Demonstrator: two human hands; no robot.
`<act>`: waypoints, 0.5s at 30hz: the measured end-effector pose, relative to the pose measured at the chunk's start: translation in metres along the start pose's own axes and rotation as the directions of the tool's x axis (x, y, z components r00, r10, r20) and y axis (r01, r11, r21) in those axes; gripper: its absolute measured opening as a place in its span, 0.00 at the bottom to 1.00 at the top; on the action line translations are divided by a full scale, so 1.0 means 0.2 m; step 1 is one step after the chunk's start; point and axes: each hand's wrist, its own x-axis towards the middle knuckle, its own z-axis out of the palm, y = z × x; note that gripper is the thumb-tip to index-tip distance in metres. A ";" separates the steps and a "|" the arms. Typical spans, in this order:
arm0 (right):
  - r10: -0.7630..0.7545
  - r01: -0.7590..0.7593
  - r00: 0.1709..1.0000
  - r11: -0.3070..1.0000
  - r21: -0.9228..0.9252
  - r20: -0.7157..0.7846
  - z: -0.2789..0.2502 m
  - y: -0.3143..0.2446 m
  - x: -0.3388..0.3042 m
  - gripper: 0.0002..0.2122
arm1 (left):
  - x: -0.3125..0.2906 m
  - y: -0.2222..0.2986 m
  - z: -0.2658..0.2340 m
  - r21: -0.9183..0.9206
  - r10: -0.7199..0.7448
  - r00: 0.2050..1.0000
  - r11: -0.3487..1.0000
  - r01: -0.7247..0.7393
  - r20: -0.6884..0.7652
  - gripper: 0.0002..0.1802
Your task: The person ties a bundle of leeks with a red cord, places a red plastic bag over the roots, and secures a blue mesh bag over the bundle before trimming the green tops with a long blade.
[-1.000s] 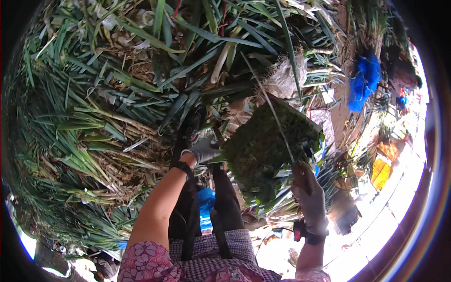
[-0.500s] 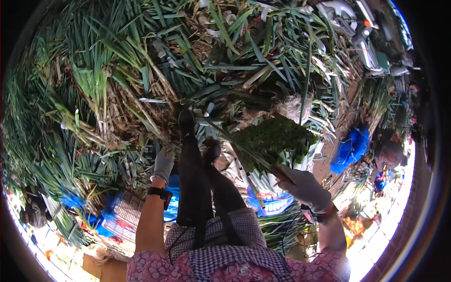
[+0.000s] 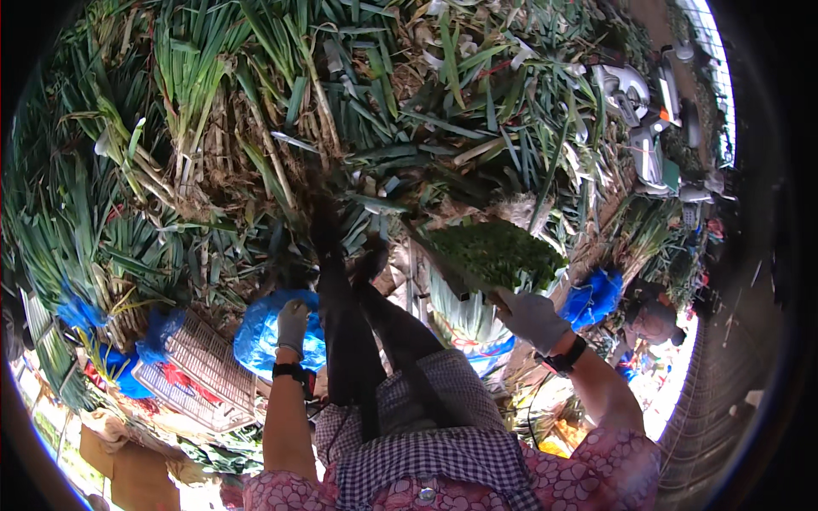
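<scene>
My right hand, in a pale glove, is closed round the handle of a long, straight blade-like tool. The tool slants up and left along the edge of a patch of chopped-looking green leaves. My left hand, also gloved, hangs in front of a blue plastic bag beside my left leg. Its fingers are curled in; anything inside them is hidden. Bundles of leeks or large green onions with roots and pale stems lie beyond my feet.
A pale plastic crate stands at the left. Wrapped green stalks stand near my right hand. At the right are a blue bag, a crouching person and a grey-white machine or scale. Loose leaves cover the ground.
My view has shifted, so the leek bundles sit higher in it. My left hand now shows against the blue bag, away from the leek roots. My right hand still grips the tool.
</scene>
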 end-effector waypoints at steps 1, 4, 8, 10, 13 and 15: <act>0.013 -0.013 1.000 1.000 0.002 -0.003 0.01 -0.01 0.01 0.14 | -0.01 -0.02 -0.01 -0.039 0.007 1.000 0.999 -0.007 -0.001 0.16; 0.178 -0.180 0.980 0.984 0.012 0.088 0.02 0.00 0.03 0.16 | 0.01 -0.02 -0.02 -0.057 -0.017 1.000 0.998 0.018 0.006 0.16; 0.180 -0.186 0.964 0.983 0.008 0.195 -0.07 -0.08 0.03 0.18 | 0.04 -0.03 -0.04 -0.110 -0.030 0.999 0.993 0.034 0.038 0.15; 0.134 -0.133 0.973 0.991 -0.022 0.186 -0.09 -0.09 0.03 0.19 | 0.05 0.01 -0.03 -0.115 -0.053 0.997 0.992 0.060 0.064 0.14; 0.105 -0.099 0.975 0.994 -0.037 0.197 -0.11 -0.14 0.04 0.18 | 0.07 0.01 -0.03 -0.134 0.000 0.998 0.991 0.008 0.058 0.13; 0.127 -0.112 0.972 0.990 -0.086 0.200 -0.09 -0.16 0.05 0.18 | 0.09 -0.01 -0.04 -0.132 -0.013 0.998 0.991 0.021 0.058 0.13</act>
